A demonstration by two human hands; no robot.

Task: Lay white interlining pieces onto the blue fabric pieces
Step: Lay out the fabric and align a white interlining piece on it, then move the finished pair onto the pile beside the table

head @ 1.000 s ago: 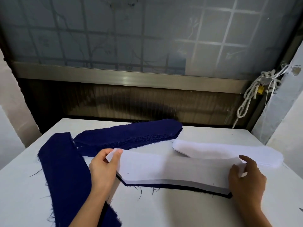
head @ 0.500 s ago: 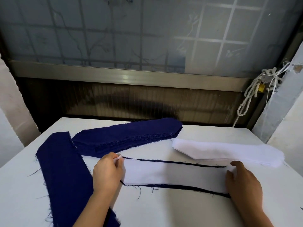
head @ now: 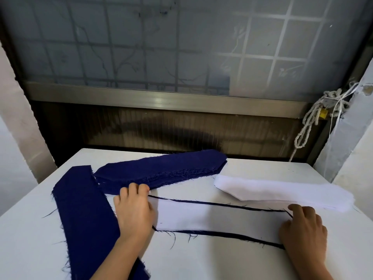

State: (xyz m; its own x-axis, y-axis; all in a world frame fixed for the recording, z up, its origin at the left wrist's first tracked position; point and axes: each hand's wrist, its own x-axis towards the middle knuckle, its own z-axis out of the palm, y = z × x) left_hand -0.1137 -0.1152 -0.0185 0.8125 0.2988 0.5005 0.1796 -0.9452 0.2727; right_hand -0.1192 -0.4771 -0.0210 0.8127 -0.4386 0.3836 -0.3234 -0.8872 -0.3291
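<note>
Work table (head: 201, 263): white top, seen from the near edge.

1. White interlining piece (head: 218, 217): near centre, lying flat on a blue fabric piece (head: 232, 235) of which only a thin dark rim shows along the far and near edges, with loose threads at the near edge.
2. Left hand (head: 134, 211): fingers stretched out, palm down, pressing on the left end of the white piece; nothing grasped.
3. Right hand (head: 302, 229): palm down on the right end, fingers bent, tips touching the cloth; nothing grasped.
4. Stack of blue pieces (head: 161, 170): far centre, frayed edges, just beyond the left fingertips.
5. Long blue strip (head: 84, 215): left side, running from far to near under the left forearm.
6. Stack of white interlining (head: 282, 193): far right, just beyond the right hand.
7. Knotted rope (head: 308, 126): hanging beyond the table, far right, beside a frosted window (head: 161, 47).
</note>
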